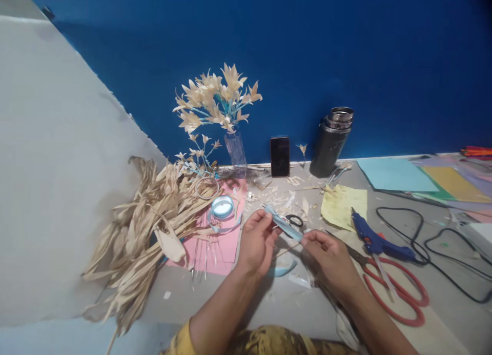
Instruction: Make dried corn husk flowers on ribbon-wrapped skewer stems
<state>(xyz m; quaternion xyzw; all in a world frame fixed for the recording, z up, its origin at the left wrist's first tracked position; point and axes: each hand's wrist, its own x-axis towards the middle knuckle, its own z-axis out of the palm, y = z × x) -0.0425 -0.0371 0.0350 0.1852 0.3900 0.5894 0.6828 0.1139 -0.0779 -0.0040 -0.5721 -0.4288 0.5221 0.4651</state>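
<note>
Between my two hands a light blue strip (285, 223), ribbon or paper, is stretched out over the table. My left hand (258, 241) pinches its upper left end, and my right hand (326, 255) has the lower right end between thumb and fingers. A thin stick shows just below the strip. Under my hands lies another curved blue piece (282, 271). Just behind the strip rest small scissors with black handles (295, 220). To the left is a roll of blue ribbon (223, 207) on pink paper (226, 252).
Dried husks (154, 232) are heaped at the left. A vase of husk flowers (235, 149), a phone (280, 157) and a dark flask (332, 142) stand along the wall. At the right lie a blue glue gun (378, 239), its cord, and large red-handled scissors (413, 298).
</note>
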